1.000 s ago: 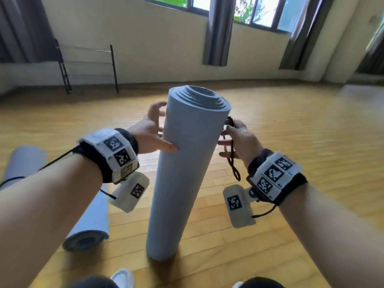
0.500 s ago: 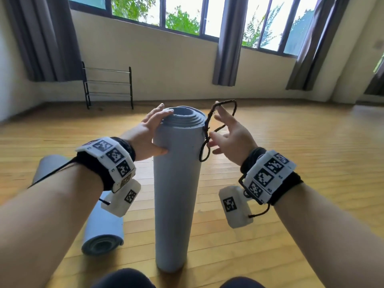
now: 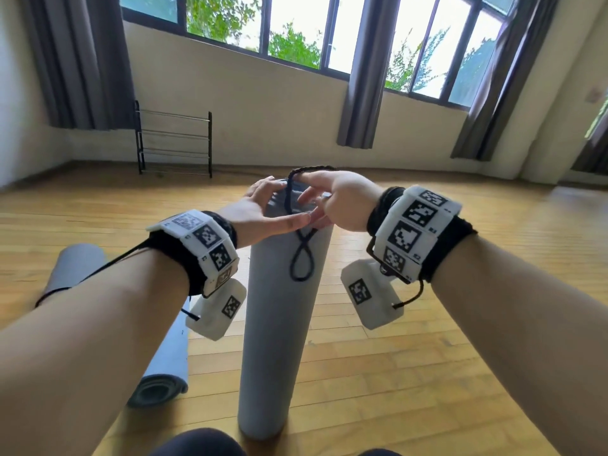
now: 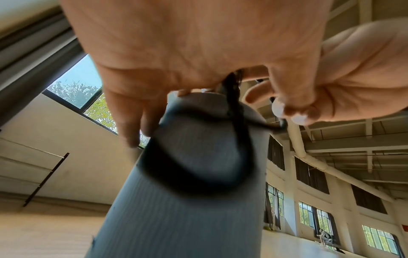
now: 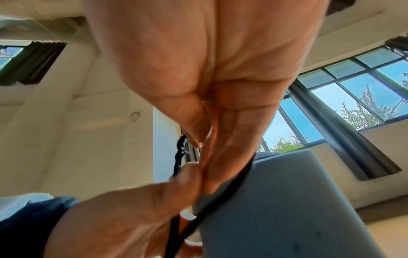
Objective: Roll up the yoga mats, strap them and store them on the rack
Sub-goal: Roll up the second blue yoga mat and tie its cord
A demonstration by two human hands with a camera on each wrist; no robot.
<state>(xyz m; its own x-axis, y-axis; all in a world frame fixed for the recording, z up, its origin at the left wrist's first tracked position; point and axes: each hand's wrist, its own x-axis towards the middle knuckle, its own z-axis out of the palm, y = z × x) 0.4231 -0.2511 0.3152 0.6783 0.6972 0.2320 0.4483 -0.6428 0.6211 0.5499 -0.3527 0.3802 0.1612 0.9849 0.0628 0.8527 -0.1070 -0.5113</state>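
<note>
Wooden floor [image 3: 411, 373] under upright mat [image 3: 273, 340], lying mat [image 3: 164, 366], rack [image 3: 174, 143]

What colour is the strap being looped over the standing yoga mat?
The strap is dark navy, nearly black, and braided; the head view shows it best.

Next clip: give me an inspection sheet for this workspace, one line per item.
Surface: wooden floor, bare planks.
Job's things: rolled grey mat upright on end; dark strap draped over its top, not yet around it; second rolled mat lying left; rack at the wall, shelves bare.
Clutter: nothing seen.
Hands: left hand steadies the mat top; right hand holds the strap.
Cables: wrist-rig leads only.
Surroundings: windows, grey curtains.
</note>
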